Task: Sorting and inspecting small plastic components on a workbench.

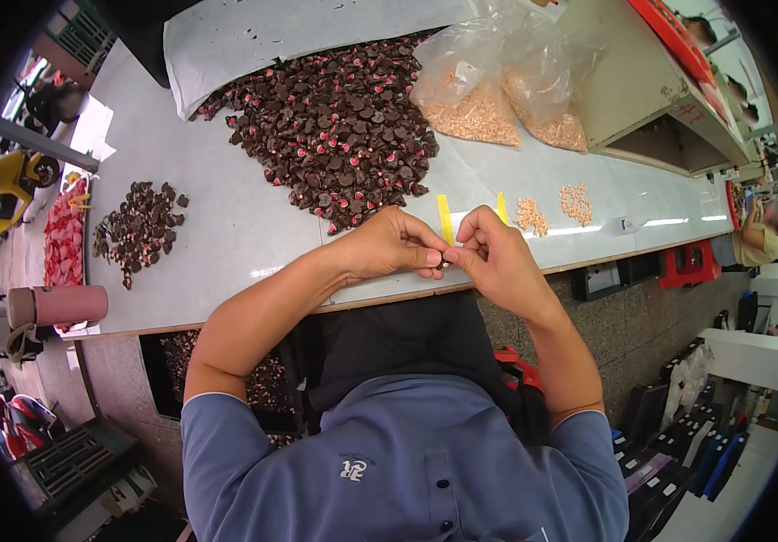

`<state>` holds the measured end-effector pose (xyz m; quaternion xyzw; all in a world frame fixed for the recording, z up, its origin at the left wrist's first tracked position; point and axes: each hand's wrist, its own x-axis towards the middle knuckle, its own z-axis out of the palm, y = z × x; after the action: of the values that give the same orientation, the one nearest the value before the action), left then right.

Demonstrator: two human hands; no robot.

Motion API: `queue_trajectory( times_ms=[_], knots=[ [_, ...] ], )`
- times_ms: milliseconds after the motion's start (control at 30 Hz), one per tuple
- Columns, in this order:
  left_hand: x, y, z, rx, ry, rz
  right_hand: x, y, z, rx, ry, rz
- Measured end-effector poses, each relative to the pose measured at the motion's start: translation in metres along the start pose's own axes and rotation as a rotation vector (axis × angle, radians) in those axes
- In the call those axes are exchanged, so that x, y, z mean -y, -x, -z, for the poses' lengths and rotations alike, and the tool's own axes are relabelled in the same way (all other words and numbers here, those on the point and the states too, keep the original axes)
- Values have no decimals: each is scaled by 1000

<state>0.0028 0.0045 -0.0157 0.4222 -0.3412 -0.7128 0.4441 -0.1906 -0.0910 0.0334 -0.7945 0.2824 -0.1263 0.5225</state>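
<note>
Just above the table's front edge, my left hand [391, 246] and my right hand [499, 262] meet at their fingertips. Both are closed in a pinch around a small dark piece [445, 263], mostly covered by fingers and thumbs. Beyond them spreads a large heap of small dark brown pieces [344, 135], many with pink or red centres. Two little clusters of beige bits, one nearer [531, 218] and one farther right [576, 204], lie to the right of my right hand. Yellow tape strips [444, 217] mark the tabletop behind my fingers.
Clear bags of beige bits [472, 113] stand at the back beside a grey metal box [669, 135]. On the left are a smaller dark pile [140, 230], red pieces [65, 239] and a pink cylindrical bottle [68, 305]. A person [755, 237] sits at far right.
</note>
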Motion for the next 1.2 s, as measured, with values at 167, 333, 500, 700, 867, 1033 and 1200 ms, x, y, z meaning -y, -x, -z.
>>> queue_trajectory(
  times_ms=[167,333,500,700,867,1033,1200],
  knots=[
    [-3,2,-2,-13,6,12,5,-2,6,101,-22,-31],
    [-4,0,-4,-4,60,-11,-11,12,18,-327,-538,-20],
    [-10,17,0,-45,49,-79,-33,27,33,-551,-594,13],
    [-29,55,17,-505,-409,-351,-64,55,60,-763,-445,94],
    [-22,133,95,-1287,-1660,-505,-72,50,62,-758,-495,103],
    [-13,183,136,-1372,-1932,-340,-77,51,63,-718,-483,83],
    [-20,187,128,-1429,-1956,-347,-75,49,65,-730,-498,90]
  ],
)
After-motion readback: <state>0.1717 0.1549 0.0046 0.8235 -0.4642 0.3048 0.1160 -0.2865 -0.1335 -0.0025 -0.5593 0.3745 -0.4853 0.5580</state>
